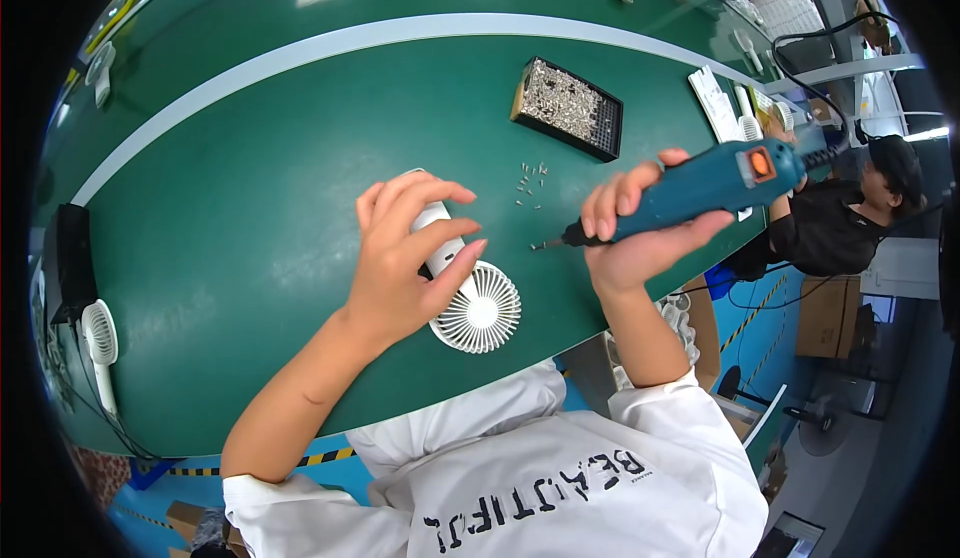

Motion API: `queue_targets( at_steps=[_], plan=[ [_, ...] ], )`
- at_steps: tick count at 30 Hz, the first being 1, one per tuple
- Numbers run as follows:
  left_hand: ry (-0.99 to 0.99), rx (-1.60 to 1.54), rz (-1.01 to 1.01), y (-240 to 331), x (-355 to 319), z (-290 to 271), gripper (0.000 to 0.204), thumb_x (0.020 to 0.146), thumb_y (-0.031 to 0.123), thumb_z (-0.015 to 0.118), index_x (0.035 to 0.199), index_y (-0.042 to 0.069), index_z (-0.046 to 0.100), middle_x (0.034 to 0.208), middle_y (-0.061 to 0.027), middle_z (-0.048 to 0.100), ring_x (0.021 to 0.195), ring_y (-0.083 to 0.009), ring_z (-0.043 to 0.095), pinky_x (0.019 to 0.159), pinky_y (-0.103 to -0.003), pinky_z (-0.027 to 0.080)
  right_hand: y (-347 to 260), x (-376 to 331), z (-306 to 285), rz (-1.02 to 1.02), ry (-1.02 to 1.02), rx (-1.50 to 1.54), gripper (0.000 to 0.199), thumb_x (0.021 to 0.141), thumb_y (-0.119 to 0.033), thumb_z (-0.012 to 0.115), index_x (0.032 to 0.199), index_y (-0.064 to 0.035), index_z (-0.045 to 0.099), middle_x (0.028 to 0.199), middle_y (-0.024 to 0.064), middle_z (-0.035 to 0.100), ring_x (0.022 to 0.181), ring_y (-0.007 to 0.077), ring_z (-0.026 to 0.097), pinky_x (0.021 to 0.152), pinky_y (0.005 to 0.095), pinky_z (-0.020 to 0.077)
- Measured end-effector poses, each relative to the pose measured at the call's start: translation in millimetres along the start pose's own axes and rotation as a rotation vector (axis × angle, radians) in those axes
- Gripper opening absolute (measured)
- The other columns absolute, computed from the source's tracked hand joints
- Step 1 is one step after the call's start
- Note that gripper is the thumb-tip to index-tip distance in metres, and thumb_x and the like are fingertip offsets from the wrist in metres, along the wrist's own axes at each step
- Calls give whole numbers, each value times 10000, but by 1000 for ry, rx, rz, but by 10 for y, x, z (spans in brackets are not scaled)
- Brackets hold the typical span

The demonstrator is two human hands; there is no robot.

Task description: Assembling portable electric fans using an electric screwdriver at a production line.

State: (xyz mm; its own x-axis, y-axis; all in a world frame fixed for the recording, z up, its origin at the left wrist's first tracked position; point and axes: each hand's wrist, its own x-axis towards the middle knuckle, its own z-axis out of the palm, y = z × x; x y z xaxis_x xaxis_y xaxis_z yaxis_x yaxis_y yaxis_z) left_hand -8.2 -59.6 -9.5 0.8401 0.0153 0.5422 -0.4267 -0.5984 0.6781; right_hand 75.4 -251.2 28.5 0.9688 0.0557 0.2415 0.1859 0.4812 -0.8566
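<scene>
Head view: white plastic fan lies near, on smooth green table; ribbed round head points near-right, handle far-left. Your left hand, fingers spread, over handle. Your right hand clasps rounded teal screwdriver, bit pointing left. Metal screws beyond bit.

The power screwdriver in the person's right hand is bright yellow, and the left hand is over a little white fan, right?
Not quite: the power screwdriver is blue-green, not yellow, as the head view shows. It is in the right hand, and the left hand is over a little white fan.
</scene>
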Motion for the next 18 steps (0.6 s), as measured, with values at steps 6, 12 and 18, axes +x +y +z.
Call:
queue_targets(
  at_steps=[6,12,18],
  plan=[
    [-108,-53,-28,355,-12,-55,263,610,178,811,836,115,692,1144,-35,582,1109,-265,484,925,-413,313,-405,-23,311,-18,-140,291,790,859,-755,267,1199,-61,432,637,11,422,370,120,361,325,265,339],
    [-66,-165,-27,325,-48,-28,199,602,135,821,752,101,695,1112,-31,604,1084,-260,500,918,-392,326,-339,-48,506,34,-249,259,776,858,-754,273,1195,-76,441,623,14,425,370,114,391,328,261,346],
    [-209,-233,2,218,34,-200,135,635,99,784,687,71,663,1056,-22,604,1062,-243,507,907,-397,323,-164,69,661,295,-660,393,849,784,-819,332,1162,-63,410,613,38,479,363,124,429,327,265,346]
  ],
)
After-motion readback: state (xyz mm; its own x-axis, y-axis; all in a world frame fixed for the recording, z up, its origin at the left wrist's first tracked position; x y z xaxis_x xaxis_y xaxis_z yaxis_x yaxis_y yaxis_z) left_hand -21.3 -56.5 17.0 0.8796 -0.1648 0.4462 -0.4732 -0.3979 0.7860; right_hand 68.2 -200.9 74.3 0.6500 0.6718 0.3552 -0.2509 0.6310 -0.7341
